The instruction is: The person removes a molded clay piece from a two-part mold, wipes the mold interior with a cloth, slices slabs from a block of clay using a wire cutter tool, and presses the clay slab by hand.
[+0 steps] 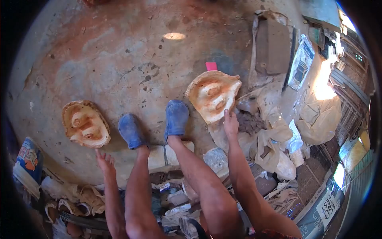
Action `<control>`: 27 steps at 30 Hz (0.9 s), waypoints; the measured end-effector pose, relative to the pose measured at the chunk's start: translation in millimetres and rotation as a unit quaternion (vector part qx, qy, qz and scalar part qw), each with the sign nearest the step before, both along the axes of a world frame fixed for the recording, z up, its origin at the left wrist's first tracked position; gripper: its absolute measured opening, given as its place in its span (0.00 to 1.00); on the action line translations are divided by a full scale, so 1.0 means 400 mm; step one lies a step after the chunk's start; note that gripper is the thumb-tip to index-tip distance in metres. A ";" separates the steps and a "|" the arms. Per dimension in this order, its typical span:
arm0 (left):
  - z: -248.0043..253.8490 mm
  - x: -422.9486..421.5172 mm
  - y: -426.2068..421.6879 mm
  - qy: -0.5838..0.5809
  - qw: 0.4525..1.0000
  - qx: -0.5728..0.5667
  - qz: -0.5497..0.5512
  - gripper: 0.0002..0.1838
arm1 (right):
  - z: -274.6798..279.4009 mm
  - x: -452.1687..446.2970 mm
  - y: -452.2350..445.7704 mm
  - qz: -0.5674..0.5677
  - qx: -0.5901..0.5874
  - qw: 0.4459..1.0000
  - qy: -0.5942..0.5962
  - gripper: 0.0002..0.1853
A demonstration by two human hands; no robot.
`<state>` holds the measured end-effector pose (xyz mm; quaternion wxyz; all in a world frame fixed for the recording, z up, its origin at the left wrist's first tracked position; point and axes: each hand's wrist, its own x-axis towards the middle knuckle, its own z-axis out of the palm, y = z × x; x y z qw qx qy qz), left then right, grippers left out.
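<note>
- Left hand loosely spread by a hollow, oval, cream-orange plaster-looking shell
- Right hand at a flared cream-orange shell; grip, can't tell
- Both down on the stained brown floor, apart; what's left, dunno

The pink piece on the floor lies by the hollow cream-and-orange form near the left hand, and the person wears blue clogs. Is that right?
Not quite: the head view shows the pink piece by the hollow form near the right hand. The blue clogs are right.
</note>
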<state>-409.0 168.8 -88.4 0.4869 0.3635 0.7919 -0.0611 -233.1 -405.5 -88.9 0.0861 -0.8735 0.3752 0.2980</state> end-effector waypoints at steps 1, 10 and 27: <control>-0.059 -0.020 0.029 -0.003 1.000 -0.002 0.005 0.48 | -0.041 0.008 -0.004 -0.041 0.001 0.999 -0.035 0.36; -0.403 -0.106 0.143 0.098 0.957 0.248 -0.111 0.36 | -0.207 -0.063 0.031 -0.160 -0.056 0.951 -0.257 0.21; -0.459 0.258 0.372 -0.015 0.774 0.469 -0.426 0.31 | -0.113 0.590 0.272 0.186 0.168 0.902 -0.353 0.19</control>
